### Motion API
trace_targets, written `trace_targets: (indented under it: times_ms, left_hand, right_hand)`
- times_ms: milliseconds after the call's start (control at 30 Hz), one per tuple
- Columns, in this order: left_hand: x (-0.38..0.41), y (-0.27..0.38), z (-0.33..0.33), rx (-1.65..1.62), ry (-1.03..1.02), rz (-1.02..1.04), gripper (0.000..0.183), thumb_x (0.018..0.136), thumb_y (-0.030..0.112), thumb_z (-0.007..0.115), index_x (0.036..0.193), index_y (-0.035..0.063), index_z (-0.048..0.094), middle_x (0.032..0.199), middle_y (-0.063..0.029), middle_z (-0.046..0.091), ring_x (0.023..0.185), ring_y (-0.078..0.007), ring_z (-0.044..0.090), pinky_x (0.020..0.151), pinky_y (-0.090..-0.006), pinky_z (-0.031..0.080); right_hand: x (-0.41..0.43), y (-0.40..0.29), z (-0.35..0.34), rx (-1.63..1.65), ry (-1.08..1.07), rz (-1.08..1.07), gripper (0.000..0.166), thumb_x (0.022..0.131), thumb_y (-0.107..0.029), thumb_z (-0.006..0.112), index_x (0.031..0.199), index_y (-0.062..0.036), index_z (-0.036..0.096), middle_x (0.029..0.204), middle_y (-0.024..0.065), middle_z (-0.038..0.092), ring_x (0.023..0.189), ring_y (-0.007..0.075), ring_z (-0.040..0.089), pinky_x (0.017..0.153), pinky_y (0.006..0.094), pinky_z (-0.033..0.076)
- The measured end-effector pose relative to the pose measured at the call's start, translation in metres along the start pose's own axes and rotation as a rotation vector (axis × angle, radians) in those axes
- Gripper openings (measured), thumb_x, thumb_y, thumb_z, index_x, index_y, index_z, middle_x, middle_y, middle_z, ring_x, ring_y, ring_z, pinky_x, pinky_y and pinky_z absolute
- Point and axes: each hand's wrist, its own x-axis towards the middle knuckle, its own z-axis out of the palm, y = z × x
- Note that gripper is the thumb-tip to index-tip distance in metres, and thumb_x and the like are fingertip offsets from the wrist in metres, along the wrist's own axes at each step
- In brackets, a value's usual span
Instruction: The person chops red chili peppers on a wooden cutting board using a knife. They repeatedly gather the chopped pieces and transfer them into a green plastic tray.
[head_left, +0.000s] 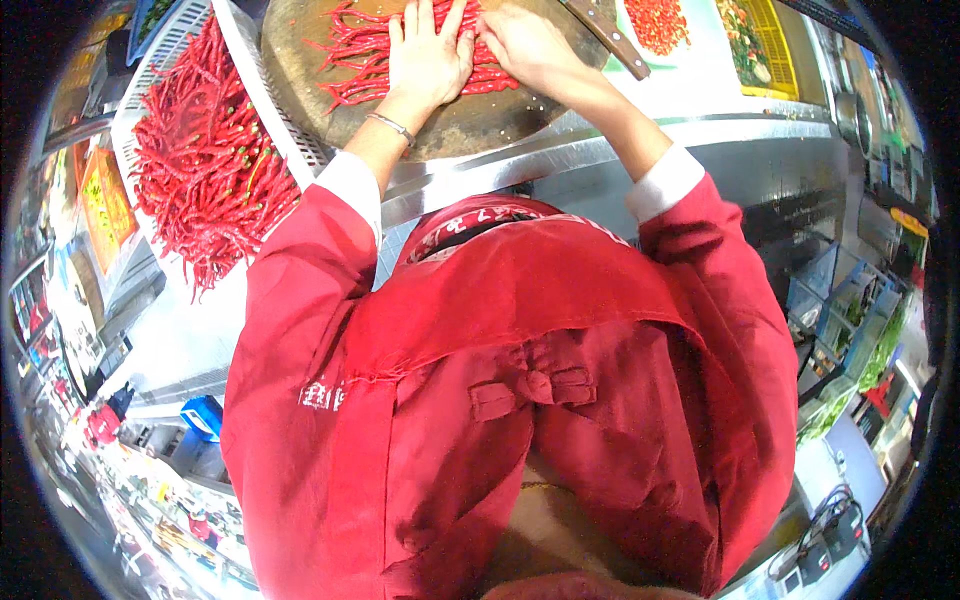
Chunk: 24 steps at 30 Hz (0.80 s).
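A bundle of long, thin red chili peppers (360, 56) lies side by side on a round wooden chopping board (300, 82). My left hand (427, 60) rests flat across them with its fingers spread, a bracelet on its wrist. At the right-hand ends of the peppers, my right hand (521, 49) has its fingers bent and drawn together against them. Whether it grips any of them is hidden. A riveted wooden knife handle (615, 41) slants over the board's right edge, and its blade runs towards the top of the picture.
Left of the board stands a white slotted plastic basket (255, 67) heaped with red chilies (217, 165). Chopped red chili (656, 26) sits on a white surface to the right, near a yellow basket (780, 60) of mixed greens. The metal counter edge (480, 176) runs before me.
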Motion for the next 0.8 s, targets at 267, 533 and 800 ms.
trace_targets:
  times_ms: [267,533,800]
  left_hand:
    - [-0.001,0.008,0.001,0.189,-0.022,-0.069,0.056,0.098,0.041,0.038,0.149,0.0211,0.033,0.151,-0.0232,0.031,0.139,-0.0405,0.030,0.112,-0.0601,0.019]
    - [-0.006,0.023,-0.002,0.057,0.005,-0.174,0.055,0.097,0.036,0.038,0.149,0.0172,0.034,0.150,-0.0243,0.029,0.140,-0.0416,0.025,0.115,-0.0573,0.016]
    - [-0.004,0.025,-0.001,0.095,-0.067,-0.180,0.054,0.099,0.039,0.033,0.149,0.0181,0.034,0.150,-0.0241,0.033,0.139,-0.0419,0.029,0.115,-0.0558,0.018]
  right_hand:
    - [-0.037,-0.023,-0.006,0.310,-0.107,-0.075,0.044,0.088,-0.020,0.065,0.123,0.0014,0.050,0.115,0.0256,0.060,0.109,0.0414,0.057,0.092,0.0467,0.046]
    - [-0.031,-0.011,-0.001,0.447,-0.237,0.123,0.046,0.086,-0.019,0.068,0.125,-0.0010,0.052,0.090,0.0180,0.064,0.082,0.0316,0.064,0.073,0.0409,0.051]
    - [-0.028,0.088,-0.053,-0.237,0.139,0.116,0.054,0.084,-0.028,0.071,0.126,-0.0001,0.053,0.100,0.0236,0.061,0.092,0.0412,0.057,0.079,0.0479,0.046]
